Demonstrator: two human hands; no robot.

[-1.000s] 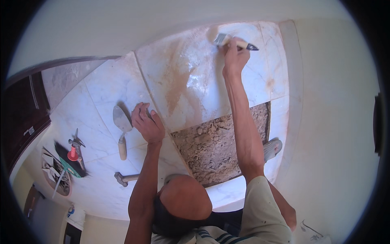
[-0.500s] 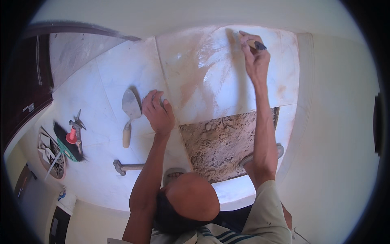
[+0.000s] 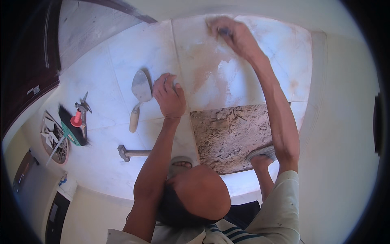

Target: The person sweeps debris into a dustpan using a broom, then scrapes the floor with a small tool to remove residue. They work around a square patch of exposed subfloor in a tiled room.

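My left hand (image 3: 169, 97) is low over the pale floor tiles, fingers bent around a small greyish thing that they mostly hide. A trowel (image 3: 141, 88) with a wooden handle lies flat just left of it. At the far wall, my right hand (image 3: 235, 36) grips a small hand tool (image 3: 224, 31) with a dark handle end, blurred by motion; whether it is a brush or a scraper I cannot tell. Beneath that hand a large tile (image 3: 239, 81) carries wet, brownish smears. Nearer to me, a square gap (image 3: 231, 134) shows rough, crumbly bedding.
A hammer (image 3: 132, 153) lies left of my left forearm. Farther left are a pointed hammer (image 3: 84, 106), a red-handled tool (image 3: 76, 118), a green-and-black broom head (image 3: 73, 132) and a round basin (image 3: 61, 154) of scraps. My sandalled feet flank the gap. Walls stand ahead and right.
My right hand has swept left along the far edge of the tile with the tool. The left hand keeps its place beside the trowel. The whole view has shifted slightly.
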